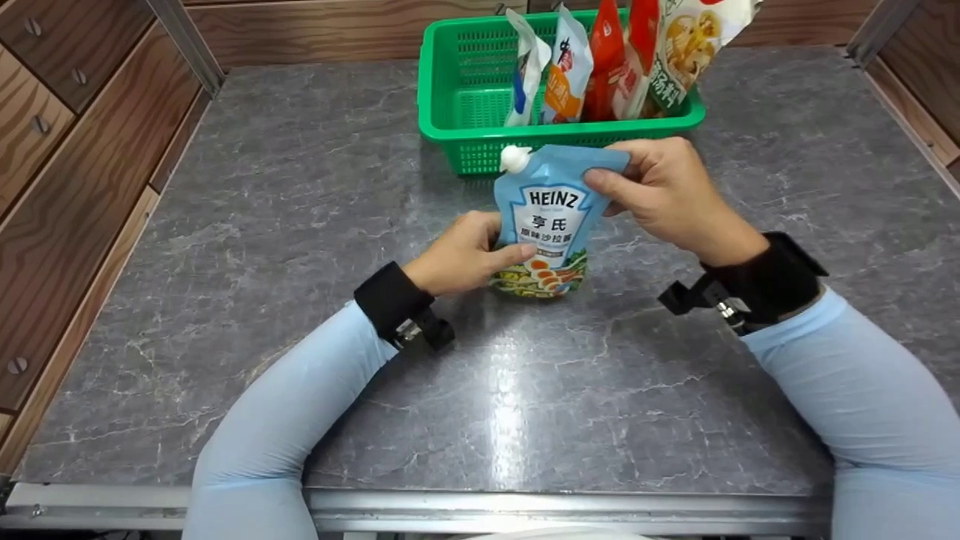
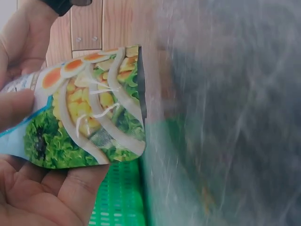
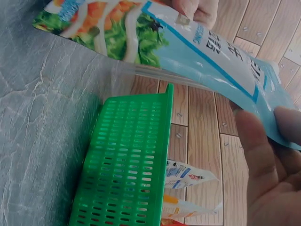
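Note:
A light blue Heinz salad dressing pouch point(image 1: 551, 217) with a white spout cap point(image 1: 515, 158) is held upright in front of the green basket point(image 1: 480, 136). My left hand point(image 1: 465, 255) grips its lower left side, thumb across the printed front. At the upper right corner, my right hand point(image 1: 664, 191) pinches the pouch between thumb and fingers. Pictures of egg and salad cover the lower part of the pouch point(image 2: 89, 108) in the left wrist view. Seen from the right wrist, the pouch point(image 3: 188, 56) slants above the tabletop, beside the basket point(image 3: 127, 155).
Several upright food packets point(image 1: 566, 71) fill the middle and right of the basket, one leaning past its right rim. The grey marbled table point(image 1: 300, 225) has a metal front edge point(image 1: 525, 502). Wood-patterned panels point(image 1: 82, 195) border the left and back.

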Demonstrator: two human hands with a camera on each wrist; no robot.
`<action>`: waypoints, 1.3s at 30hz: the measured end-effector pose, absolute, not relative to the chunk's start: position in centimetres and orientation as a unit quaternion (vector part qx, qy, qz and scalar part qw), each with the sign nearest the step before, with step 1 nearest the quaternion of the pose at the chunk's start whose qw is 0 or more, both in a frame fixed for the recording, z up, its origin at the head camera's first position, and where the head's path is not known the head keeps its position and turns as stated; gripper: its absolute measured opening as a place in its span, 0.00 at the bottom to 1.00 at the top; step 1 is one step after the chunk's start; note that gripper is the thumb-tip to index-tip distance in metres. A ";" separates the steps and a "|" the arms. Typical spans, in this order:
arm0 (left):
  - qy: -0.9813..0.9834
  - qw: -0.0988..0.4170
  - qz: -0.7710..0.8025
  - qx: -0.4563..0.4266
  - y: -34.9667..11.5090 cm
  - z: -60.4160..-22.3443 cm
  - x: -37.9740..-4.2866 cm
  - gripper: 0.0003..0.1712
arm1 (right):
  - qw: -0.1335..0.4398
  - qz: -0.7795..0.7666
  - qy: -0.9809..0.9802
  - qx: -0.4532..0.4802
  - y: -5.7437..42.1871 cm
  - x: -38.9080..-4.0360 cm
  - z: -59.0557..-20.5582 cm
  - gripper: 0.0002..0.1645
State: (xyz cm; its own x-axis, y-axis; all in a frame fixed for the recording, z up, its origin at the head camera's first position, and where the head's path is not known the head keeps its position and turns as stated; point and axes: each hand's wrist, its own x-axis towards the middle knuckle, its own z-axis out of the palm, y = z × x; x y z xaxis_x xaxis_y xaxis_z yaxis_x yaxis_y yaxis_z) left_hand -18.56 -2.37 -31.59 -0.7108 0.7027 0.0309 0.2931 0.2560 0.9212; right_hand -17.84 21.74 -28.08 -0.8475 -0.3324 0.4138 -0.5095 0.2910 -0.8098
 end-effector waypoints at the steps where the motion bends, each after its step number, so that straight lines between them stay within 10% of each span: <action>1: 0.767 0.197 0.519 0.322 -2.5 -31.5 -18.7 0.15 | 0.089 0.535 -0.797 0.266 21.6 -17.6 -27.8 0.10; 11: 0.781 0.199 0.514 0.293 -5.3 -32.8 -22.3 0.19 | 0.115 0.526 -0.794 0.282 21.4 -16.8 -26.1 0.09; 18: 0.764 0.110 0.633 0.059 -7.3 -31.6 -25.8 0.17 | 0.120 0.509 -0.802 0.289 21.8 -17.0 -25.6 0.11; 25: 0.690 0.138 0.703 -0.105 -7.7 -30.6 -29.4 0.27 | 0.119 0.509 -0.801 0.292 21.8 -17.2 -25.6 0.11; 39: 0.643 0.123 0.746 -0.123 -6.7 -31.4 -32.2 0.20 | 0.113 0.517 -0.799 0.285 21.8 -17.6 -25.6 0.11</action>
